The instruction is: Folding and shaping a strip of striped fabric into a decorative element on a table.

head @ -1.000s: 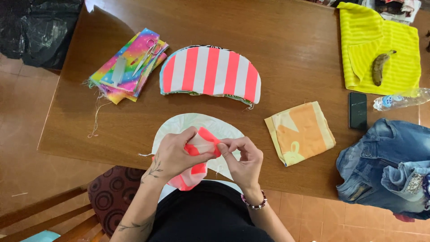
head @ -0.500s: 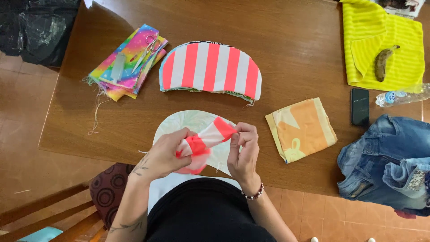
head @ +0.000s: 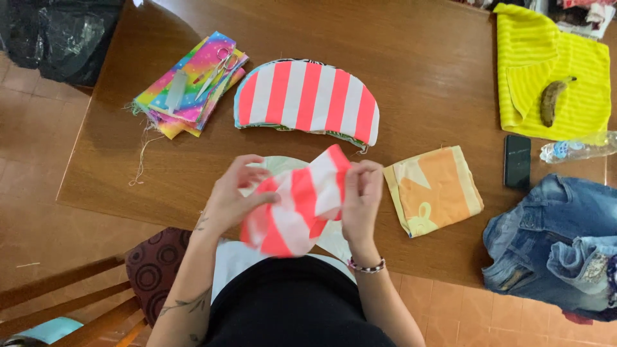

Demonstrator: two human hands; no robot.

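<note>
Fingers (head: 239, 193) of the left hand (head: 228, 202) and right hand (head: 360, 202) are being closed on a pink-and-white striped fabric piece (head: 297, 209), which is being held above the wooden table (head: 418, 71). Beyond it, a striped half-round fabric stack (head: 307, 96) is being left lying, an orange folded cloth (head: 434, 189) beside it.
</note>
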